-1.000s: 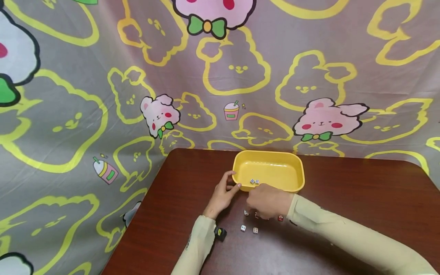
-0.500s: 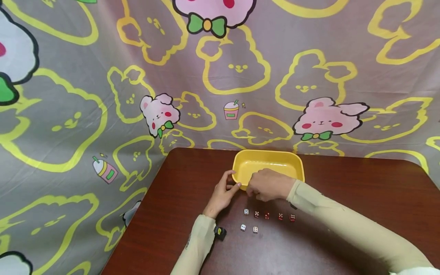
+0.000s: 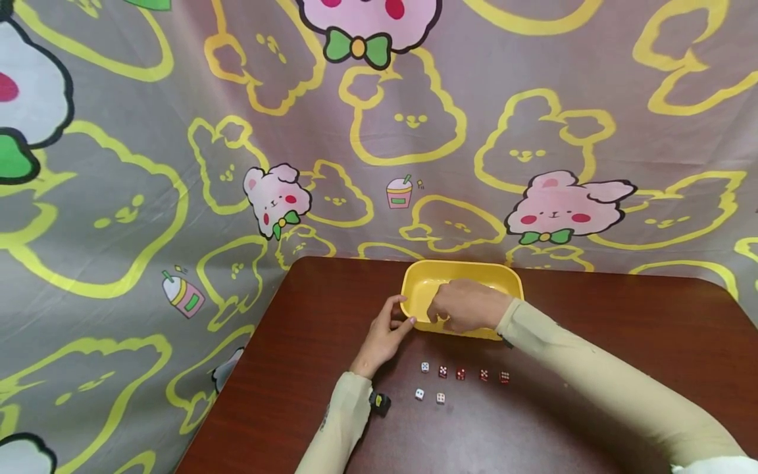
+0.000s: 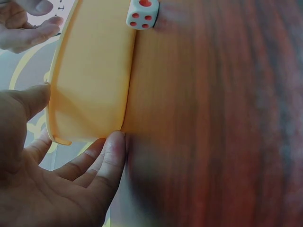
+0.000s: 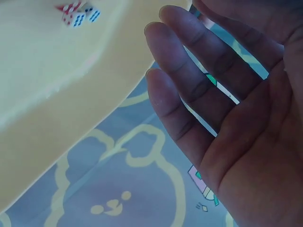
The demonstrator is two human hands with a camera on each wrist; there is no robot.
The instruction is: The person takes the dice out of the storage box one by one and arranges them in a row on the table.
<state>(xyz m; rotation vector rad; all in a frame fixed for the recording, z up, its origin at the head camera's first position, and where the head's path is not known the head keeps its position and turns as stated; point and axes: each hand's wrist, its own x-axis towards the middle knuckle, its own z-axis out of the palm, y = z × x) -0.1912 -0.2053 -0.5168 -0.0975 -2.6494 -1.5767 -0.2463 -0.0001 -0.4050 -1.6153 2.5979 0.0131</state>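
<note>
My left hand (image 3: 380,337) grips the near left corner of a yellow tray (image 3: 414,270), thumb on its rim and fingers against its outer wall. My right hand (image 3: 468,305) reaches over the near side of the tray, fingers pointing down. In the right wrist view its lower fingers are loosely bent over an uncovered palm. Inside the tray, that view shows a small cluster of dice, with a white die (image 5: 78,20) bearing blue pips and a red die (image 5: 68,7); the hand hides them from the head view.
On the dark wooden table (image 3: 337,296), a row of dice includes a white die (image 3: 425,367) at left and a red die (image 3: 505,376) at right. Two white dice lie nearer, one with red pips (image 3: 441,398). A patterned curtain (image 3: 367,217) hangs behind and left.
My right hand has moved from above the row of dice, away from me, to over the tray's inside, uncovering the row. My left hand has stayed at the tray corner.
</note>
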